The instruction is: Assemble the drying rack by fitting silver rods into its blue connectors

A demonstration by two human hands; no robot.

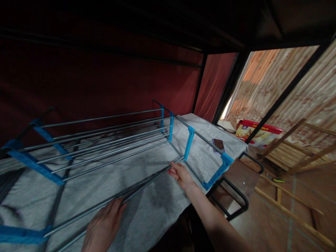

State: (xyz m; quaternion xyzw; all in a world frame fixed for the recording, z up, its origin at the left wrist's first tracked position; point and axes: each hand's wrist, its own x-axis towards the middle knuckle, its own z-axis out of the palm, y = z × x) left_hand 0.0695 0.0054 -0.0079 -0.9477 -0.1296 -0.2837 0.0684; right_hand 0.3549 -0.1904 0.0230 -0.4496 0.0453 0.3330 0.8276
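Observation:
A rack of grey metal rods and blue plastic brackets lies on its side over a grey cloth. Its near rods run diagonally from the lower left to a blue bracket at the right. My left hand is closed around the near metal rods, its thumb along the lower one. My right hand pinches the ends of these rods close to that bracket; the fingertips partly hide the ends. An end bracket in blue stands right of my right hand.
A phone lies on the cloth beyond the rack. Black bed-frame posts and a red curtain enclose the back. On the floor at right are wooden frames, green-handled pliers and a red-and-yellow box.

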